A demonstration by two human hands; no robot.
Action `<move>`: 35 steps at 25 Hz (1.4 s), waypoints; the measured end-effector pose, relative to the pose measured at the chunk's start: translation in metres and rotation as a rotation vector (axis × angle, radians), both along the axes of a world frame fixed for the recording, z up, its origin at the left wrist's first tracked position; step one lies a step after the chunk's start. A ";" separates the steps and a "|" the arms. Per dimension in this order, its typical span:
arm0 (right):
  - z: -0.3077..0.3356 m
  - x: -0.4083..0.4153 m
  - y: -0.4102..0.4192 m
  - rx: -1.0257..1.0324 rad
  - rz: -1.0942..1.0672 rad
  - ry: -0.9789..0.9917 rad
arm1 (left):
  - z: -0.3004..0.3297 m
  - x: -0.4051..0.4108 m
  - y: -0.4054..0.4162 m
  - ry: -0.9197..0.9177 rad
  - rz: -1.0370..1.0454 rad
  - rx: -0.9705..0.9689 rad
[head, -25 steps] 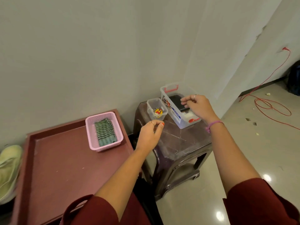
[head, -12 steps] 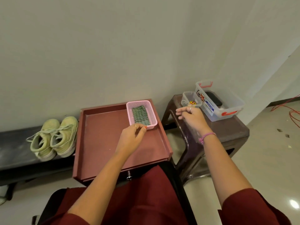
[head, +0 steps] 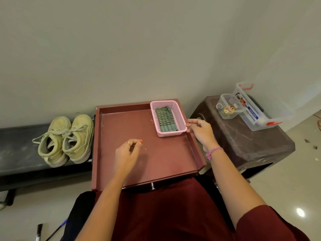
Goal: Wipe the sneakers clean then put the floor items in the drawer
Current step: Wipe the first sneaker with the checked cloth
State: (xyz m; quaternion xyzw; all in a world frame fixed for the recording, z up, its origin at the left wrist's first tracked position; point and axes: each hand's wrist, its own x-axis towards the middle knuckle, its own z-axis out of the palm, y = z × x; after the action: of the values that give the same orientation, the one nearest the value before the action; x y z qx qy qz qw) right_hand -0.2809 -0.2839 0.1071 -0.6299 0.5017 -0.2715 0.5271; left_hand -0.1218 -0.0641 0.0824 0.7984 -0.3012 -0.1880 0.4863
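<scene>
**Hands arrive over the red counter as cloth waits in its basket**

Right hand (head: 201, 132) now sits at the right edge of the red counter (head: 121, 173), fingers loosely curled and just touching the pink basket (head: 180, 117) at the far right corner, gripping nothing. A second ago it was reaching into the clear bin (head: 278, 117) on the brown stool (head: 243, 145). Left hand (head: 127, 154) hovers over the counter's middle, fingers lightly curled, empty. A folded green cloth (head: 165, 121) lies untouched in the basket. The pale sneakers (head: 66, 140) stand on the dark bench (head: 17, 150) beyond the counter's left edge, not yet wiped. The shift suggests the cloth comes next. Pens (head: 52, 230) lie on the floor.
</scene>
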 end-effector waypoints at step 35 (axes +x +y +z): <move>-0.134 0.176 -0.094 0.375 -0.027 0.023 | -0.115 0.094 0.005 0.326 0.152 0.132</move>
State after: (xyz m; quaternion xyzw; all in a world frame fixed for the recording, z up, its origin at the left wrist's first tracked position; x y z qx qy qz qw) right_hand -0.1044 -0.3779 -0.0266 -0.5169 0.5578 -0.1729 0.6260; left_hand -0.0278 -0.0588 -0.0322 0.8079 -0.1442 -0.2969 0.4882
